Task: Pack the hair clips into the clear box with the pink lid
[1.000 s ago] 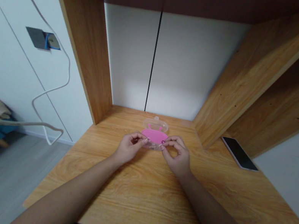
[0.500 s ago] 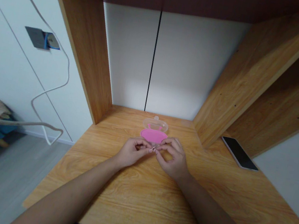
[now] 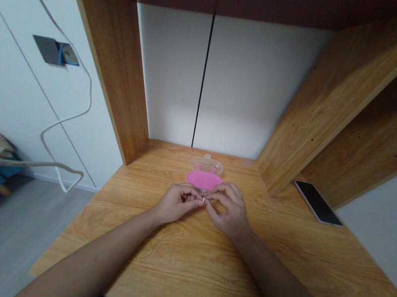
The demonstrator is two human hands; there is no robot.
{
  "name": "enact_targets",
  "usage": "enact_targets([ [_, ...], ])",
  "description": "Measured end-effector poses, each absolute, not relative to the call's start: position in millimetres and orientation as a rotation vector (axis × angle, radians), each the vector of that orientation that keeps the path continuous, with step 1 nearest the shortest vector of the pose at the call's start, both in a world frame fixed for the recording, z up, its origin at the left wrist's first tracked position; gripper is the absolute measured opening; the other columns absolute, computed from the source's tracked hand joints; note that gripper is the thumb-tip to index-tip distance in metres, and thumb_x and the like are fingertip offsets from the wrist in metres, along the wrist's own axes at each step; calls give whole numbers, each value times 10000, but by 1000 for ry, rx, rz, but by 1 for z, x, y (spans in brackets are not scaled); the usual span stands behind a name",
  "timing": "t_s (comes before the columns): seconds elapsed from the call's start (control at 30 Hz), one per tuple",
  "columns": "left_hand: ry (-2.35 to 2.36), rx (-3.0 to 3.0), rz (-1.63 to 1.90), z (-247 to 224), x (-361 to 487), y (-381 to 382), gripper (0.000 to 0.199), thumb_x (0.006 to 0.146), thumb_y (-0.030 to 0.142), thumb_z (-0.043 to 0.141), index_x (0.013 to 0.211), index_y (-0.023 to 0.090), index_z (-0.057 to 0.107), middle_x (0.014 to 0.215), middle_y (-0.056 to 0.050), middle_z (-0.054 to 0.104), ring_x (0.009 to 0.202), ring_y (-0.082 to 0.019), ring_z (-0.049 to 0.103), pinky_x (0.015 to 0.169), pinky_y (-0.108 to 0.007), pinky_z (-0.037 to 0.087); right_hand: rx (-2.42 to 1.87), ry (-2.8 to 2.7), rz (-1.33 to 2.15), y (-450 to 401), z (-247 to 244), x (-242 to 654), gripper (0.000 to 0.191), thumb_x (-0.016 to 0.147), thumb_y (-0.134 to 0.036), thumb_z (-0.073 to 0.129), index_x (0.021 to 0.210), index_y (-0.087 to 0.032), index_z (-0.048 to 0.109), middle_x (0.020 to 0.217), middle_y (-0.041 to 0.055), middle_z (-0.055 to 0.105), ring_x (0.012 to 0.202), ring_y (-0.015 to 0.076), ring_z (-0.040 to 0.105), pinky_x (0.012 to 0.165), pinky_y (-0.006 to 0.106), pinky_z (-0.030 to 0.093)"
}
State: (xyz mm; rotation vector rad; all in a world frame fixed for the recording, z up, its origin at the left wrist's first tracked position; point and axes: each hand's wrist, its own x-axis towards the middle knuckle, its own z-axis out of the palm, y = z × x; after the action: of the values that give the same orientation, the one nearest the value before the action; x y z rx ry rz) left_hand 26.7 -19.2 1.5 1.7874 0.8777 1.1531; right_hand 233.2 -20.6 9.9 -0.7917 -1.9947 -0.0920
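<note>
Fingertips (image 3: 195, 199) of the left hand (image 3: 177, 204) and right hand (image 3: 229, 211) closed together, gripping a tiny shiny piece (image 3: 204, 198) between them, just beyond which lay a pink tray (image 3: 204, 181) in a clear plastic case (image 3: 206, 165).

The tiny object (image 3: 204, 198) between left hand (image 3: 176, 203) and right hand (image 3: 229, 211) is unidentifiable.

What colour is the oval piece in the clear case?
Bright pink oval piece, best in the head view.

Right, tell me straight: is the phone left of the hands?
No, the phone lies on the desk, right of the right hand.
</note>
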Motion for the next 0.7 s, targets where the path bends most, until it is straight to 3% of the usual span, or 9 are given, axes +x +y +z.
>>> enact_targets([
  [0.2,901,1786,1159,2,27,-19,273,823,417,758,799,145,761,743,-40,666,642,-113,527,625,-242,403,-802,-2011,-119,-20,9,234,93,836,-205,718,894,-275,697,928,43,672,894,237,624,795,425,500],
  [0.43,900,1788,1182,3,29,-22,276,819,410,736,754,142,731,610,33,497,542,-71,376,532,-210,305,-771,-2048,-129,-18,7,236,100,861,-215,718,927,-290,706,922,40,680,893,230,631,797,418,510],
  [0.7,900,1790,1188,0,29,-21,211,785,334,747,730,136,700,582,50,459,526,-60,365,525,-200,304,-719,-2094,-104,-18,8,235,188,878,-185,702,1024,-303,704,950,37,691,916,224,639,827,417,510],
])
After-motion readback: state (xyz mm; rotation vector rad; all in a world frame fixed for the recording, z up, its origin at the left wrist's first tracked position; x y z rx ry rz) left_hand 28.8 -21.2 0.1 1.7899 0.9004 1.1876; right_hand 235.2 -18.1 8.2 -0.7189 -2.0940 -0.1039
